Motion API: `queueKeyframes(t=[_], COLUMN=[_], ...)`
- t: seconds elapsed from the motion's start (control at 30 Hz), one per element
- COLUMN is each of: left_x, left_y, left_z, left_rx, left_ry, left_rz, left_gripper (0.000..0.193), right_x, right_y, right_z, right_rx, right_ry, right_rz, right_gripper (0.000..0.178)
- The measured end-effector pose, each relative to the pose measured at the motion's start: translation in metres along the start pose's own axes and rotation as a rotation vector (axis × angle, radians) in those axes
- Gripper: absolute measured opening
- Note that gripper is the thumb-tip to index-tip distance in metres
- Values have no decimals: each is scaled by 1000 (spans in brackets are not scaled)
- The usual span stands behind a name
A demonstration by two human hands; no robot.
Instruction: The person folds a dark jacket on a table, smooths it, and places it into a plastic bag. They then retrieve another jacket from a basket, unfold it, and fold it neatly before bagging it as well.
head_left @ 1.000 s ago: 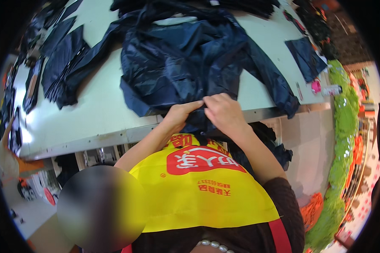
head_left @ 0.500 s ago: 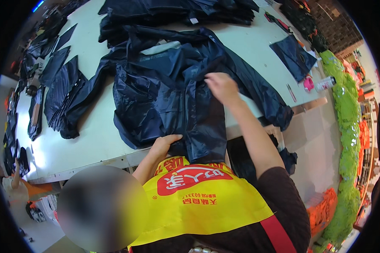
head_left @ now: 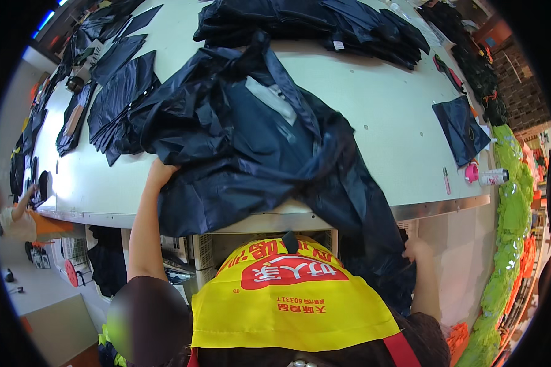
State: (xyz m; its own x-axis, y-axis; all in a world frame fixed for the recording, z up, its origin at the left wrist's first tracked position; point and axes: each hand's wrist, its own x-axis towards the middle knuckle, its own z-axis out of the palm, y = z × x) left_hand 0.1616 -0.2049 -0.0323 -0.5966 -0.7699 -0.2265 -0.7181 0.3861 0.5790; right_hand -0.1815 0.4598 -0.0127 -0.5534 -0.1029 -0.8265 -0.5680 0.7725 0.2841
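Note:
A dark navy jacket (head_left: 257, 134) of thin, shiny cloth lies crumpled and spread on the white table. A pale patch (head_left: 271, 101) shows inside its neck. My left hand (head_left: 161, 174) is closed on the jacket's left edge, its fingertips partly under the cloth. Beyond the table's front edge, at the lower right, my right hand (head_left: 417, 249) grips a part of the jacket that hangs down. The fingers of that hand are partly hidden by the cloth.
Folded dark garments (head_left: 300, 27) lie stacked at the table's far side. More dark pieces (head_left: 119, 104) lie at left. A dark pouch-like piece (head_left: 461, 130), small snips (head_left: 446, 181), a pink item (head_left: 471, 172) and a bottle (head_left: 493, 177) sit at right. Green cloth (head_left: 508, 244) is heaped beyond.
The jacket has been pulled open and shifted, its right part now hanging over the edge. My left hand went left along the cloth; my right hand came down to the lower right.

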Motion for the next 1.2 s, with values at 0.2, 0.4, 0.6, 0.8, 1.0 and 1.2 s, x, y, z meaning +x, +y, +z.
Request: queueKeyframes(t=[0.2,0.4,0.6,0.8,1.0,1.2], left_x=[-49,-86,-90,-87,-43,-32], left_y=[52,45,-6,-55,13,24], left_z=[10,21,9,-37,8,9], left_rx=[-108,-755,-853,-751,-475,-796], left_ry=[-19,114,354,253,31,-167], left_rz=[-89,-68,-163,-433,-461,-520], left_gripper=[53,37,44,42,65,68], right_x=[-21,40,129,203,278,103], right_y=[-100,-270,-238,11,14,-150], right_z=[-124,-279,-335,-370,-278,-285], right_rx=[603,574,1014,1512,520,650], right_ry=[900,1187,706,943,1276,1501], right_rz=[-437,-336,-473,-576,351,-706], right_gripper=[26,59,52,31,36,32])
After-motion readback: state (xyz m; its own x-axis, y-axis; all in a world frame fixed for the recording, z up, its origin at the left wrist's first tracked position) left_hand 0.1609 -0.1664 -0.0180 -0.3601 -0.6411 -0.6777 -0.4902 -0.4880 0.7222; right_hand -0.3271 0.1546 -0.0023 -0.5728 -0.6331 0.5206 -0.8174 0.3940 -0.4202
